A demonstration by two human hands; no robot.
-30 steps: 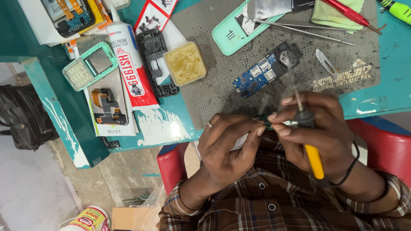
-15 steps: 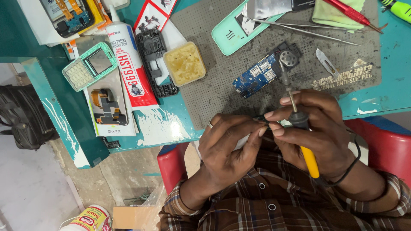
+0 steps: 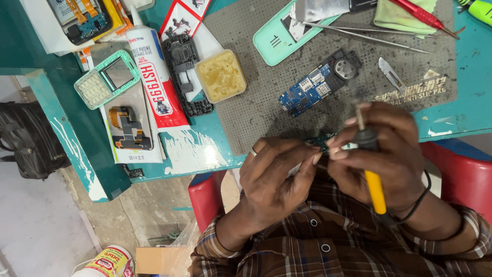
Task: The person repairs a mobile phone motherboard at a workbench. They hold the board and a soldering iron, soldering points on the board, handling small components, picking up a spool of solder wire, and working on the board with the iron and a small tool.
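circuit board (image 3: 318,88) on mat (image 3: 266,110) | glue tube (image 3: 154,72) left | hands (image 3: 333,154) nearer

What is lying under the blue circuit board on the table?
The blue circuit board lies on a grey perforated mat, which rests on the teal table. Whatever lies directly under the board is covered.

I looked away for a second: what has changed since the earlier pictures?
The right hand tilted the yellow-handled soldering iron, swinging its tip leftward and its handle rightward. The left hand kept pinching the small part against it. The blue circuit board and the flux tub stayed put.
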